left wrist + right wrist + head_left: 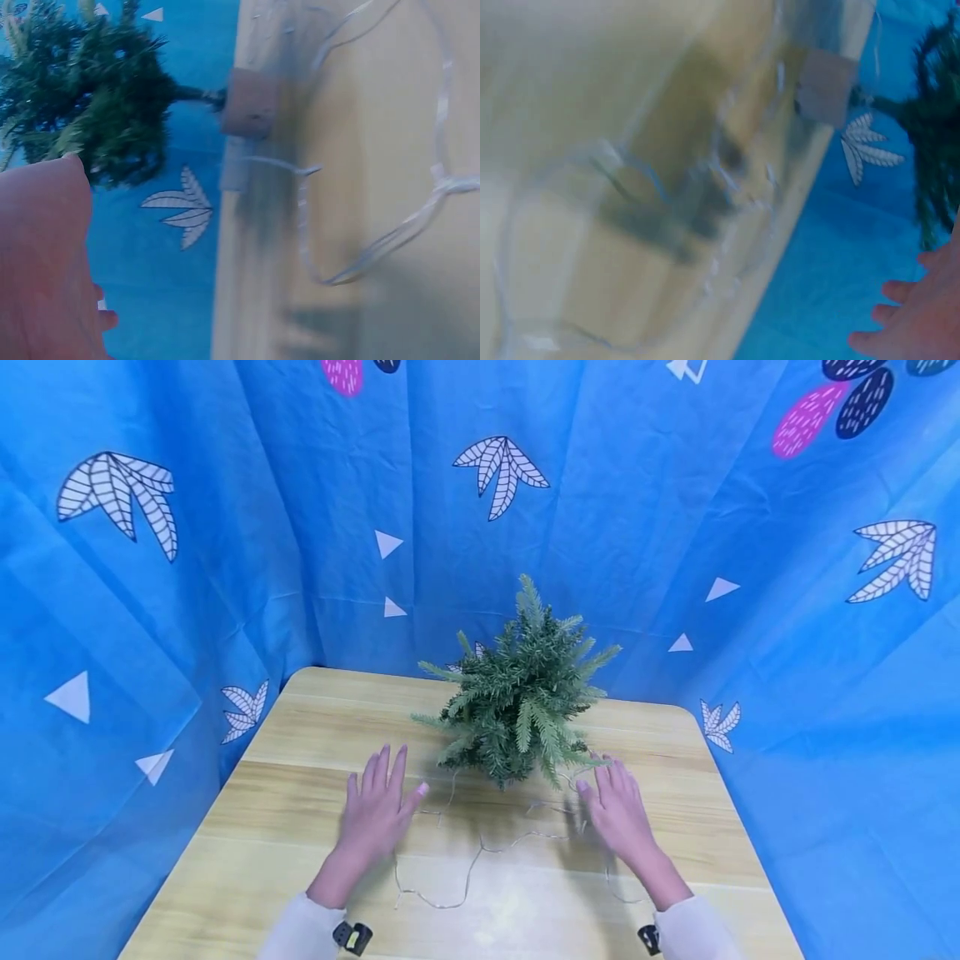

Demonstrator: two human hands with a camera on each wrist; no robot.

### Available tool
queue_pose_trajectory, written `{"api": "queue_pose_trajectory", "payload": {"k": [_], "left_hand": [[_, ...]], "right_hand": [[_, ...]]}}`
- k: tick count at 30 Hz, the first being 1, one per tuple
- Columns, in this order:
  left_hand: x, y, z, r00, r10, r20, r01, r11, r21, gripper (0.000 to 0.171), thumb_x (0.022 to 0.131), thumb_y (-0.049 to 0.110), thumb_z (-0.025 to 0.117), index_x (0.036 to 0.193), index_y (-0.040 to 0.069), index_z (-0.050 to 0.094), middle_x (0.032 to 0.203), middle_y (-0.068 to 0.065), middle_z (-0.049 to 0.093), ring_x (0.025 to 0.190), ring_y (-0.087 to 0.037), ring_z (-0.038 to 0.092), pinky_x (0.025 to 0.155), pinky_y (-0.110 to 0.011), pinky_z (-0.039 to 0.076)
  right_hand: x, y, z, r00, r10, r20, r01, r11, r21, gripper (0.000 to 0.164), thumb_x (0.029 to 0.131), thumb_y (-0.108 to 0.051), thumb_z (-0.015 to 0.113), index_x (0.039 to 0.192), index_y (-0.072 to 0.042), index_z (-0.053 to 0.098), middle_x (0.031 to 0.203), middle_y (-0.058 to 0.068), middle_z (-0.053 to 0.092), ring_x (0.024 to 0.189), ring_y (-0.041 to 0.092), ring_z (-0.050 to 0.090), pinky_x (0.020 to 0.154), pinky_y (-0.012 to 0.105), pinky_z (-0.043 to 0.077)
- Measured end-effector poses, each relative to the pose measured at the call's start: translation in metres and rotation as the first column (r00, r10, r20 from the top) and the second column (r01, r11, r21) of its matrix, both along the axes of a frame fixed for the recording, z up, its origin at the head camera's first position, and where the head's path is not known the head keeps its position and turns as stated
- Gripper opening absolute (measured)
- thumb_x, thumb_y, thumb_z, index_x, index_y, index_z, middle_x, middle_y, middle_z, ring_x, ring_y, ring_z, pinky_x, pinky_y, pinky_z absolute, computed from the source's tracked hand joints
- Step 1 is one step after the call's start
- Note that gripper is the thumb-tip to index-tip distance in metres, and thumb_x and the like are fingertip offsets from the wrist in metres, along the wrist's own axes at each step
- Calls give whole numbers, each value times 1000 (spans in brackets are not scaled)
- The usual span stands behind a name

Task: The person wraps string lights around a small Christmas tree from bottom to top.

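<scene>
A small artificial pine tree (525, 693) stands towards the back of the table, its squat brown base (251, 103) visible in the left wrist view. Thin clear wire (442, 907), with short side tips like a fairy-light string, lies in loose loops in front of the tree and on both sides. To the tree's left, my left hand (375, 818) has its fingers spread, holding nothing. My right hand (618, 814) is at the front right of the tree, fingers extended and nothing gripped. Its fingertips overlap the lowest branches in the head view.
The light wooden table (247, 860) has rounded back corners. Blue patterned cloth (360, 485) hangs behind it and along both sides. A dark band with a small device (352, 937) sits on each wrist, over white sleeves (693, 931).
</scene>
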State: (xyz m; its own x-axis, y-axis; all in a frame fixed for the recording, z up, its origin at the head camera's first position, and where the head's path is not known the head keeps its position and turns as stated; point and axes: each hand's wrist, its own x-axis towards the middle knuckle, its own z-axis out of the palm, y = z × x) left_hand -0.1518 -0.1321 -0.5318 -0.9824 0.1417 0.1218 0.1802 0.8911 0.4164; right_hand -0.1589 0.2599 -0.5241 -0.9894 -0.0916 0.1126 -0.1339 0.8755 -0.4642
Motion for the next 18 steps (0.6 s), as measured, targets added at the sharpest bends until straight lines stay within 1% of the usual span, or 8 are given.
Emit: {"api": "queue_pose_trajectory", "payload": {"k": [2,4,6,11,12,15,18], "left_hand": [[5,2,-9,1000,8,6,-8,1000,-2,82,103,67,26,163,15,9,169,-18,3,154,-42,8,118,-70,8],[11,4,-17,1000,16,8,-16,1000,-2,81,103,66,27,163,14,11,169,-18,6,153,-43,14,117,-70,12],[16,6,-23,1000,21,10,-21,1000,8,81,103,65,29,162,13,15,168,-19,9,151,-44,19,116,-70,17],[31,16,-40,999,17,33,-18,999,40,77,104,61,34,161,11,21,167,-20,15,149,-45,24,115,-70,22],[34,18,-43,999,14,40,-15,999,37,77,104,62,34,161,11,21,167,-20,15,149,-44,24,115,-70,23],[41,24,-53,999,5,50,-6,1000,14,79,103,64,32,161,12,23,166,-19,19,148,-43,28,113,-69,27],[47,28,-62,998,-4,63,5,1000,-7,80,101,67,32,161,14,24,165,-18,23,145,-42,33,109,-66,33]], "right_hand": [[5,-7,-11,1000,-5,17,6,1000,-14,69,109,-48,31,156,3,28,163,28,19,151,48,16,119,67,13],[9,-14,-20,999,-9,35,10,999,-35,69,109,-48,31,158,-1,23,163,27,19,150,48,19,117,69,17],[13,-21,-28,1000,-3,30,4,998,-56,67,109,-47,33,159,-4,23,163,27,22,148,49,24,115,70,21],[23,-41,-44,999,17,40,-13,995,-98,65,108,-44,40,156,-1,30,160,28,28,145,52,30,116,67,23],[25,-46,-46,999,19,49,-14,995,-98,65,108,-44,40,156,-2,31,160,27,29,145,51,30,117,67,23],[31,-61,-53,998,52,47,-47,993,-104,63,108,-43,43,156,-3,33,159,25,32,144,49,33,117,65,25],[37,-77,-61,993,119,22,-116,989,-86,61,108,-40,44,155,-3,35,157,25,37,143,47,37,117,62,29]]}}
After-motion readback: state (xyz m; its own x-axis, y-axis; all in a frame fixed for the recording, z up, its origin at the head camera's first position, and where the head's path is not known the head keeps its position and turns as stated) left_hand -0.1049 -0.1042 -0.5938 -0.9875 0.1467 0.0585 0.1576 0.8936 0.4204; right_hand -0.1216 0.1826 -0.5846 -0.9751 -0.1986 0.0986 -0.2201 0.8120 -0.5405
